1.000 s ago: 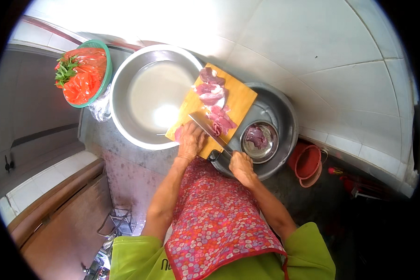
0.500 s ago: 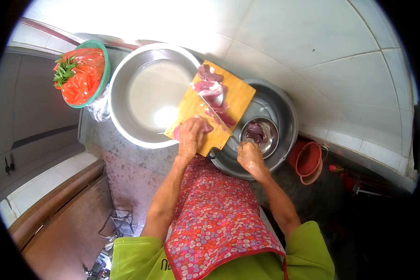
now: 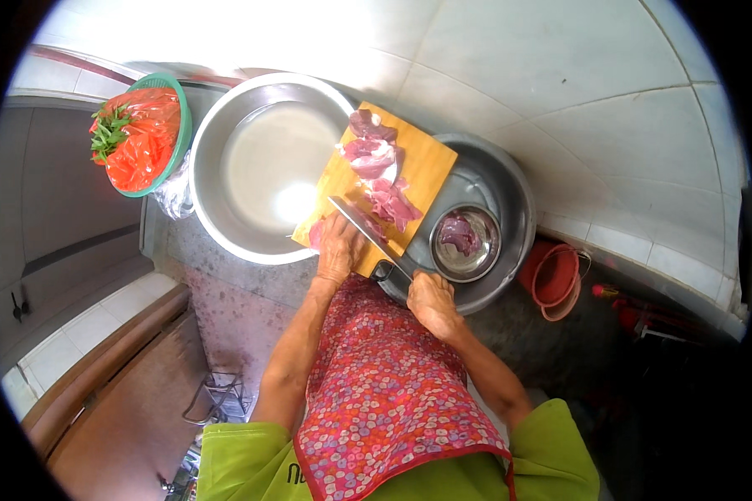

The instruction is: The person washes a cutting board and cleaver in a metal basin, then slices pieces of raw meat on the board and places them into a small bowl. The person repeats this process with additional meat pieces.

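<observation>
A wooden cutting board (image 3: 428,167) rests tilted across a large metal basin and a grey basin. My left hand (image 3: 340,250) is closed over a piece of raw meat (image 3: 315,235) at the board's near left, fingers curled down onto it. My right hand (image 3: 433,302) grips the handle of a knife (image 3: 366,227). Its blade lies across the board right beside my left fingers. Cut slices of red meat (image 3: 390,202) and larger chunks (image 3: 369,156) lie in a row farther up the board.
The metal basin (image 3: 213,204) at left holds cloudy water. Inside the grey basin (image 3: 510,188) stands a steel bowl (image 3: 486,263) with dark red meat. A green basket (image 3: 184,138) with a red plastic bag and leafy greens is far left; red buckets (image 3: 553,282) stand at right.
My right hand has drawn nearer and to the left. The knife has moved from the cut slices to beside my left fingers. My left hand stays on the meat.
</observation>
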`<state>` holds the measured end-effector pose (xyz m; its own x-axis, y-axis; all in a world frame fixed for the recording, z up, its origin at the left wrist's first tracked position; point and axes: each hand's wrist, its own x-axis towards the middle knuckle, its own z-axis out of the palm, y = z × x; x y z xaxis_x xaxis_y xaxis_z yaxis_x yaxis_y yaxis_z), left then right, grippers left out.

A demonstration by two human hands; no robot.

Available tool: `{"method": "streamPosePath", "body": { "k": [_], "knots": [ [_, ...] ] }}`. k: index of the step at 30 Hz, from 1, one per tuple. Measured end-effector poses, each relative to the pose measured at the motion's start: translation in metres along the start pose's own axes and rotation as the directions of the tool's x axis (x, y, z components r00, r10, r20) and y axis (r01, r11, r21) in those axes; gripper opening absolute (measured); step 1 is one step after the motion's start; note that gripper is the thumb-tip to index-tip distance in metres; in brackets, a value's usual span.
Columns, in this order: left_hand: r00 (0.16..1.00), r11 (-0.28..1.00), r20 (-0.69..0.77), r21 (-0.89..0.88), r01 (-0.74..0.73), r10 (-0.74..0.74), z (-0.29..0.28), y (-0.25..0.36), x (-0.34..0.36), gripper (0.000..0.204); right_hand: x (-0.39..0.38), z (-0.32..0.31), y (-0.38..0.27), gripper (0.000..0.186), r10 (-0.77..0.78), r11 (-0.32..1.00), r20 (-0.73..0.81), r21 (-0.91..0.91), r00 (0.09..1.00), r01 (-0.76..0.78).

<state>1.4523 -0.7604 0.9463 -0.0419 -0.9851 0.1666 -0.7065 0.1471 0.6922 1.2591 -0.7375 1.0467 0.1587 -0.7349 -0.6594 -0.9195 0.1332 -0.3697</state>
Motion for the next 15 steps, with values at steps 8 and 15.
{"method": "streamPosePath", "body": {
  "k": [8,15],
  "knots": [
    [1.000,1.000,0.013,-0.002,0.013,-0.013,0.000,0.004,0.004,0.034,0.039,-0.001,-0.029,0.015,-0.041,0.999,-0.004,0.010,0.999,0.042],
    [0.999,1.000,-0.035,-0.008,-0.015,0.015,0.000,0.003,0.007,0.032,0.015,0.002,-0.003,0.019,0.057,0.998,0.041,0.003,0.998,-0.057]
  ]
}}
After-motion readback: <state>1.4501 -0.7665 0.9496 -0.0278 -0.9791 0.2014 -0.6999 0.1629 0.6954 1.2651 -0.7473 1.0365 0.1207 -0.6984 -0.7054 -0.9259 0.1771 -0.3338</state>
